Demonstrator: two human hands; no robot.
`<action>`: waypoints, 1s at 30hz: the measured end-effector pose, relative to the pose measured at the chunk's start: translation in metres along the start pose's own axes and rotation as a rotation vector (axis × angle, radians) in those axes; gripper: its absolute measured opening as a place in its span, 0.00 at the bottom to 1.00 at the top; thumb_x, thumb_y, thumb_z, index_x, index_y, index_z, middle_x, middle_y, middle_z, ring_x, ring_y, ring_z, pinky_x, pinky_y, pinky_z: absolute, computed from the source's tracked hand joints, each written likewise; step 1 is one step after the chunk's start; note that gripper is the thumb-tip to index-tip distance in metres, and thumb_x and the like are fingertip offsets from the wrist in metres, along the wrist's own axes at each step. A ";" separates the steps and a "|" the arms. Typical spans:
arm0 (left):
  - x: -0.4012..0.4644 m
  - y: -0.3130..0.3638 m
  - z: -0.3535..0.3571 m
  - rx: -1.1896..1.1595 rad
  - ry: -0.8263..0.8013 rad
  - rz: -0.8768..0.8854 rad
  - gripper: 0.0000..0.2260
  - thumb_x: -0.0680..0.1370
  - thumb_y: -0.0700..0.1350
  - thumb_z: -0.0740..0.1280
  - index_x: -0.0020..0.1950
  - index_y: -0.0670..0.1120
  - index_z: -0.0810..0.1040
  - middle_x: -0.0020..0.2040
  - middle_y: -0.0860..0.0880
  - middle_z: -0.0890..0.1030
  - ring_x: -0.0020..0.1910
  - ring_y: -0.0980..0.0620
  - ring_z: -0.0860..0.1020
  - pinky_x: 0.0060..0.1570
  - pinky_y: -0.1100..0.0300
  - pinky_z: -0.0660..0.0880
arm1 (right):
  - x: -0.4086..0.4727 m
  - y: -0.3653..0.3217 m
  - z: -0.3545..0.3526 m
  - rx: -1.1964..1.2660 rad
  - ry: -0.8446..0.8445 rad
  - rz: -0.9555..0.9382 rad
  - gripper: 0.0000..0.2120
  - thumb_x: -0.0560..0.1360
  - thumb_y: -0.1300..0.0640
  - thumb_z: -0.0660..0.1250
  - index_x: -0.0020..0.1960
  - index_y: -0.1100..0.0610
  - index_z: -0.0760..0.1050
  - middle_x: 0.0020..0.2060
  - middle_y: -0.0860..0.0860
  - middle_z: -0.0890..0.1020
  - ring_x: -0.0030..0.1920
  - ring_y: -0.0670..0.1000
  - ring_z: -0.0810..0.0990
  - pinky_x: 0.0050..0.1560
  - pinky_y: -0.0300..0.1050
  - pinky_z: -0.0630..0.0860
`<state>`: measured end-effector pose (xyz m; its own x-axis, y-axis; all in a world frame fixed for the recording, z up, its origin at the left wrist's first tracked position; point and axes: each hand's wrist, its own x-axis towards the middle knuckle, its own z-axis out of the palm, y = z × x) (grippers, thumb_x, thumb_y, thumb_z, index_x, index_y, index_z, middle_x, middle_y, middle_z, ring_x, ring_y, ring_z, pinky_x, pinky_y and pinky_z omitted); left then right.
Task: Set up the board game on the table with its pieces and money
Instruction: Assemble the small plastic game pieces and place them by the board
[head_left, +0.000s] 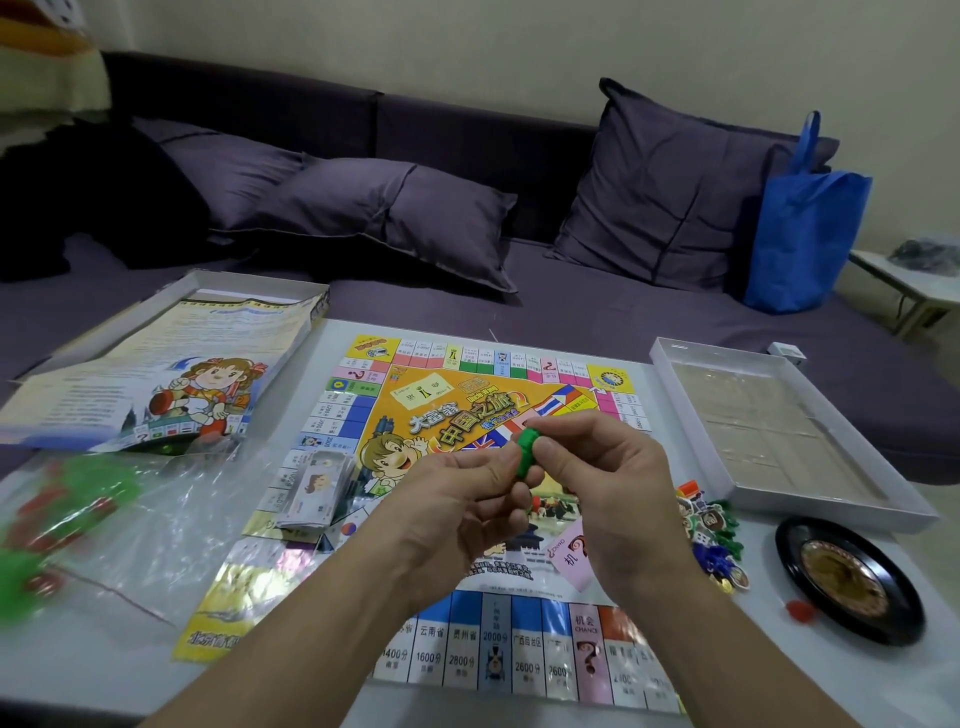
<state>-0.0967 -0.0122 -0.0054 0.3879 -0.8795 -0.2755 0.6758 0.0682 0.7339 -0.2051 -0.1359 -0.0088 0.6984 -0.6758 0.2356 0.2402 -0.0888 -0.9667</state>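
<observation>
The colourful game board (415, 410) lies open on the white table. Above its middle, my left hand (462, 514) and my right hand (608, 467) both pinch a small green plastic piece (527, 452) between fingertips. A wrapped stack of play money (317, 486) rests on the board's left side. A pink chance card (574, 558) lies under my right wrist. A pile of small coloured tokens and figure stickers (711, 535) sits at the board's right edge.
A clear plastic bag (130, 514) with green and red pieces lies at left. The box lid with rule sheet (171, 374) sits back left, the open box tray (769, 426) at right. A black roulette wheel (847, 577) and a red piece (800, 609) lie front right. A sofa stands behind.
</observation>
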 end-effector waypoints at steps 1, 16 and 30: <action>0.000 0.001 -0.001 0.002 0.005 -0.003 0.08 0.77 0.41 0.71 0.49 0.36 0.87 0.40 0.43 0.83 0.32 0.54 0.78 0.31 0.64 0.80 | 0.001 0.000 0.000 -0.015 -0.011 0.000 0.09 0.75 0.70 0.72 0.52 0.61 0.86 0.47 0.57 0.88 0.53 0.56 0.87 0.54 0.46 0.84; 0.006 -0.004 -0.007 0.046 0.014 0.005 0.08 0.80 0.38 0.70 0.52 0.35 0.85 0.40 0.42 0.82 0.33 0.53 0.77 0.36 0.63 0.79 | 0.000 0.000 -0.006 -0.178 -0.086 -0.029 0.10 0.77 0.71 0.71 0.50 0.59 0.86 0.58 0.47 0.86 0.62 0.45 0.83 0.57 0.43 0.83; 0.024 0.005 -0.028 0.243 0.354 0.041 0.09 0.81 0.37 0.70 0.59 0.34 0.80 0.48 0.38 0.87 0.39 0.48 0.85 0.38 0.58 0.83 | 0.026 0.052 -0.019 -1.139 -0.192 0.153 0.13 0.79 0.60 0.73 0.60 0.45 0.82 0.54 0.42 0.83 0.53 0.43 0.80 0.58 0.45 0.81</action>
<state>-0.0660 -0.0192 -0.0256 0.6312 -0.6595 -0.4083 0.5047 -0.0505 0.8618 -0.1875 -0.1721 -0.0546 0.7815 -0.6234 0.0259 -0.5321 -0.6875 -0.4942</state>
